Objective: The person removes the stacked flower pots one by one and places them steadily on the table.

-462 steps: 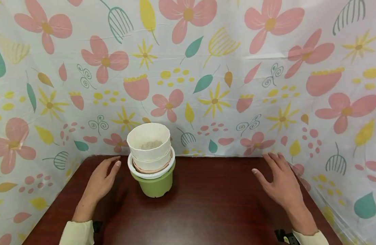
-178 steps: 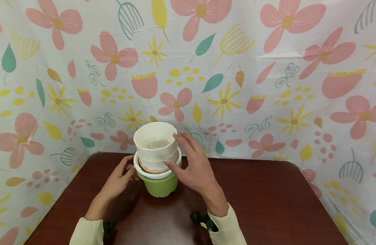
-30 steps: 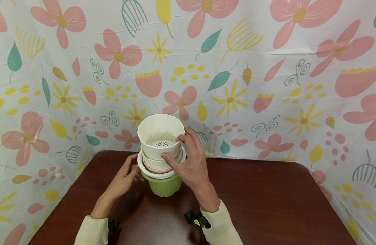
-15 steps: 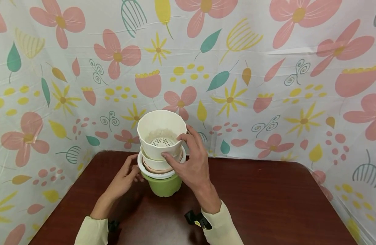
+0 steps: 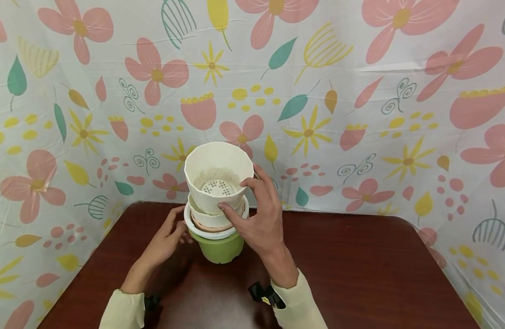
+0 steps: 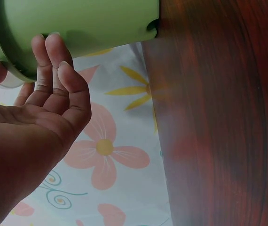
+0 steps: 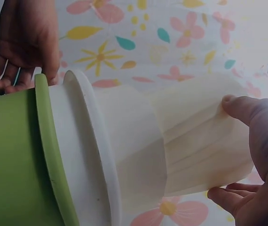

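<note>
A stack of nested flower pots stands on the table. Its top white flower pot [image 5: 217,183], faceted with a perforated bottom, is raised and tilted toward me. My right hand [image 5: 262,214] grips its right side, thumb in front and fingers round the side. Below it sit another white pot [image 5: 211,220], a peach-coloured rim [image 5: 213,228], a white round-rimmed pot [image 5: 194,231] and the green pot [image 5: 220,250] at the base. My left hand [image 5: 166,237] holds the left side of the stack, thumb by the rim and curled fingertips against the green wall in the left wrist view.
The dark red-brown table [image 5: 351,265] extends to the right of the stack and in front of it. A floral curtain [image 5: 318,114] hangs close behind the table's back edge and along both sides.
Both hands have come from the table's sides to the stack. Over the last second the right hand has lifted the top white pot upward, showing more of its bottom; the left hand stays in place.
</note>
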`<state>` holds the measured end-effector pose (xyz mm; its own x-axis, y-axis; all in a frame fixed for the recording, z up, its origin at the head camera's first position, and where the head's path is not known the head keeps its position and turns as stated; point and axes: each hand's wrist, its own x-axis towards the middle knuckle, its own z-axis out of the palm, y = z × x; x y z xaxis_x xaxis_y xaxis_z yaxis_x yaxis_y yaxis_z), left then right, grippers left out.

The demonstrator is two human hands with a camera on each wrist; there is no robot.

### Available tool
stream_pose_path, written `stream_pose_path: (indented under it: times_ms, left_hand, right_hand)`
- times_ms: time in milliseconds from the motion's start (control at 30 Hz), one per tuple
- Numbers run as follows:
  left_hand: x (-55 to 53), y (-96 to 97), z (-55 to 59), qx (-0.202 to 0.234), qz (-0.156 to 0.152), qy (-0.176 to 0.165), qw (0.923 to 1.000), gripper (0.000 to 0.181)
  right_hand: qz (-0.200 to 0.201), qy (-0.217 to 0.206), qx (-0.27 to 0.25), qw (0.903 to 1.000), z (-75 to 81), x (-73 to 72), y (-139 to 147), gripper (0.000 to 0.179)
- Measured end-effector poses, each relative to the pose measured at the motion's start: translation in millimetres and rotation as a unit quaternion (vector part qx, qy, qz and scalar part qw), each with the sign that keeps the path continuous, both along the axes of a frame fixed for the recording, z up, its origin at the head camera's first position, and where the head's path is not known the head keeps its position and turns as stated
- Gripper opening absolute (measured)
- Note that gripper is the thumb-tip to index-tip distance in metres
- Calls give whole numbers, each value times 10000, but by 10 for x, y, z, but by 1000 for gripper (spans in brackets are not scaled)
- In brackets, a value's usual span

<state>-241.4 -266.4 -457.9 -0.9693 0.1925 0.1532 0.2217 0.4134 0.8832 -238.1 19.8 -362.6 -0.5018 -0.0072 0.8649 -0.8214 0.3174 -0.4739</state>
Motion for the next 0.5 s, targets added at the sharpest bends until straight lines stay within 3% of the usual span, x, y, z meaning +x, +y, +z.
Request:
stream_pose_path:
  times_ms: [500]
  left_hand:
    - [8,7,9,-54,81,-17,10000,41]
  right_hand:
    - [139,278,-225,9993,97,79,45,56]
